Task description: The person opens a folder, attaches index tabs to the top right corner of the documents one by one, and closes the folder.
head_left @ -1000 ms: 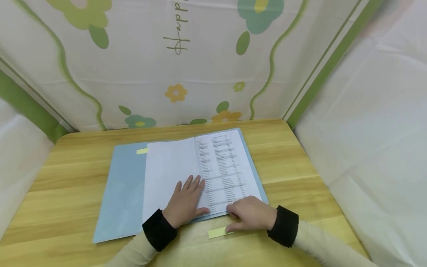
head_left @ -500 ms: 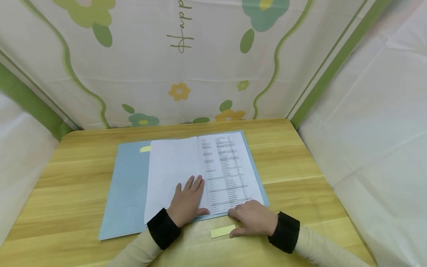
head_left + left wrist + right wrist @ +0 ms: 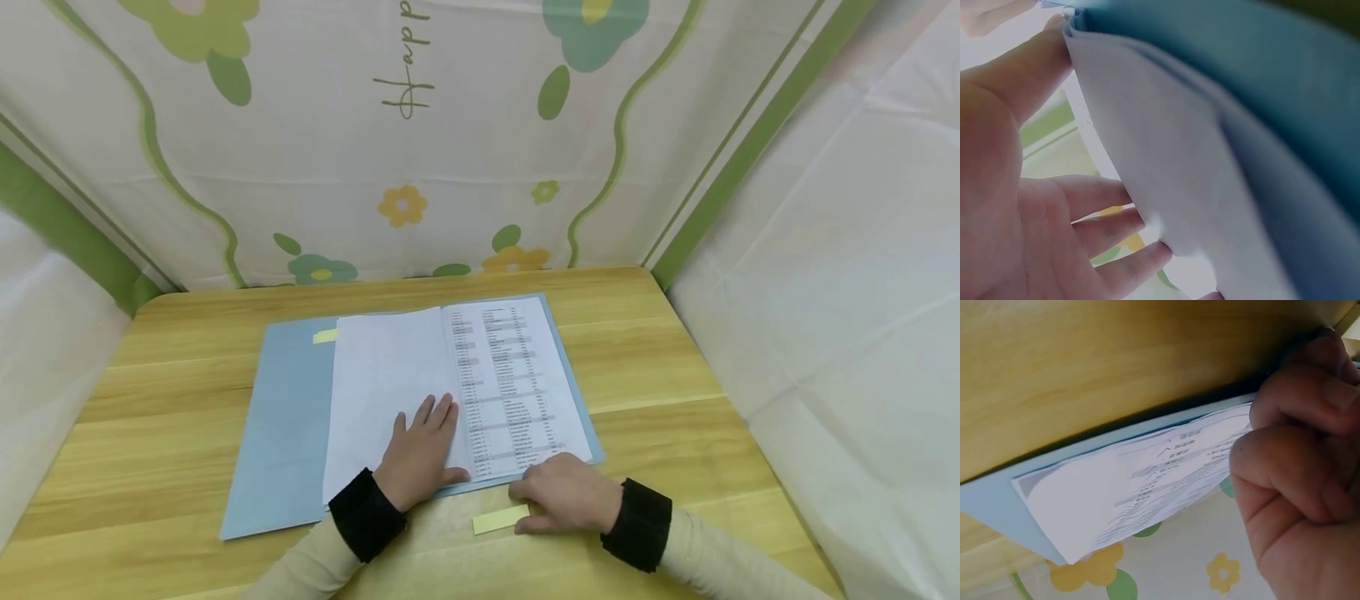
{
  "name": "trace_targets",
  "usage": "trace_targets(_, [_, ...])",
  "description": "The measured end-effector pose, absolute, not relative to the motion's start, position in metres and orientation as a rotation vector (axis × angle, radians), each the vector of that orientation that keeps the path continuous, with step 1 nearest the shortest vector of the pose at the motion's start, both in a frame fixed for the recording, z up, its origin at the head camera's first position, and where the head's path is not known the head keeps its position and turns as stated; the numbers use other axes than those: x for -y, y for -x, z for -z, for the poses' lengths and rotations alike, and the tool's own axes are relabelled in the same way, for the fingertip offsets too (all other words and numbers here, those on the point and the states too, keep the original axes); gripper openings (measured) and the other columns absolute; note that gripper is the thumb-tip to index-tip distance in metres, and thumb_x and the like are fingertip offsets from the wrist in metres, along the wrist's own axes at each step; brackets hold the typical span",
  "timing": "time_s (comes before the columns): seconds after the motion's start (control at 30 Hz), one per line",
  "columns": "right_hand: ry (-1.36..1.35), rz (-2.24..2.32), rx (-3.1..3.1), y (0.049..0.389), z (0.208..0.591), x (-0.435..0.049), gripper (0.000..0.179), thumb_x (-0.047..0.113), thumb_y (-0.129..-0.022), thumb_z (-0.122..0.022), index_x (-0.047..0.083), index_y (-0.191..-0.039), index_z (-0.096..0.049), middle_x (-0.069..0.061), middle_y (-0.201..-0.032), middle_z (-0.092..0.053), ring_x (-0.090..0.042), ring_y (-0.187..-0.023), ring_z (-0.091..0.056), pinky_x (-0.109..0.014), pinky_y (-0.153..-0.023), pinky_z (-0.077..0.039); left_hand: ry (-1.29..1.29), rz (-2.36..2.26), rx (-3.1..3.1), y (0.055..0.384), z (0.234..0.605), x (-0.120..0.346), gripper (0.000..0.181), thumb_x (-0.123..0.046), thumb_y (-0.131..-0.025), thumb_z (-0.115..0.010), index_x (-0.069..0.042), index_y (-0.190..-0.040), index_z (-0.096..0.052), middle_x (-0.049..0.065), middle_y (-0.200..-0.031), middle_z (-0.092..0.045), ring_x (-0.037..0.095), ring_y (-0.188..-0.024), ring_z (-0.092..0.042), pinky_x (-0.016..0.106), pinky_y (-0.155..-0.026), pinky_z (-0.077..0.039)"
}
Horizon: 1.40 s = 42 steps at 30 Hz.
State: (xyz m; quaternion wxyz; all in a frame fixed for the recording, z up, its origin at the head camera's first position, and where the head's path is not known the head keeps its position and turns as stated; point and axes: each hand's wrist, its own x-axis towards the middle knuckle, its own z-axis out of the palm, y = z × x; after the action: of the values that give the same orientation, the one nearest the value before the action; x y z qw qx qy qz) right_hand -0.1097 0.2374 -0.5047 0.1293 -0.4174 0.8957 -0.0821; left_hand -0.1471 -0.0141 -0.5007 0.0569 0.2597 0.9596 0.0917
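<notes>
A light blue folder [image 3: 279,433] lies spread on the table, with an open document of white sheets on it. Its left page [image 3: 386,367] looks blank; the right page [image 3: 498,383] bears printed rows in columns. My left hand [image 3: 420,454] rests flat on the left page near the fold, fingers spread and thumb at the lower edge. At the folder's lower right edge is my right hand [image 3: 566,496], its fingers curled. Its index finger and thumb sit around the right end of a yellow sticky note strip [image 3: 497,521] lying on the table. Nothing shows gripped in the right wrist view.
A second yellow sticky note [image 3: 325,336] sticks out from the left page's upper edge, over the folder. The wooden table [image 3: 652,375] is bordered by a flower-patterned cloth [image 3: 465,150] at the back and a white sheet [image 3: 832,333] on the right.
My right thumb has slid off the yellow strip to beside its right end, and the hand has shifted slightly toward me. The left hand stays on the page. The head view has shifted a little.
</notes>
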Motion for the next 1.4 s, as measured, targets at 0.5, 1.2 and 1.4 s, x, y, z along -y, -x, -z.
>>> trace_targets(0.5, [1.37,0.227,-2.539,0.11,0.505,-0.235,0.026,0.042,-0.092,-0.071,0.026,-0.076,-0.06,0.019,-0.062,-0.035,0.003,-0.052,-0.03,-0.015,-0.048,-0.022,-0.789,-0.219,-2.917,0.149,0.5,0.014,0.103,-0.06,-0.076,-0.082,-0.003,-0.153,-0.044,0.016,-0.158,-0.041,0.04,-0.146,-0.036,0.067,-0.107,-0.037])
trace_targets(1.2, [1.527,0.335,-2.525,0.111,0.503,-0.236,0.029,0.038,-0.092,-0.071,0.025,-0.072,-0.055,0.022,-0.062,-0.034,0.01,-0.051,-0.025,-0.01,-0.047,-0.021,-0.861,-0.383,-2.961,0.147,0.482,0.019,0.079,-0.054,-0.089,-0.073,-0.003,-0.146,-0.054,0.021,-0.152,-0.048,0.039,-0.138,-0.047,0.06,-0.103,-0.043])
trace_targets(1.4, [1.587,0.364,-2.562,0.116,0.488,-0.236,0.032,0.036,-0.091,-0.074,0.022,-0.07,-0.055,0.02,-0.062,-0.036,0.009,-0.053,-0.028,-0.01,-0.049,-0.022,-0.909,-0.825,-2.779,0.144,0.471,0.019,0.051,-0.035,-0.098,-0.07,-0.002,-0.136,-0.062,0.016,-0.134,-0.063,0.032,-0.124,-0.06,0.051,-0.099,-0.05])
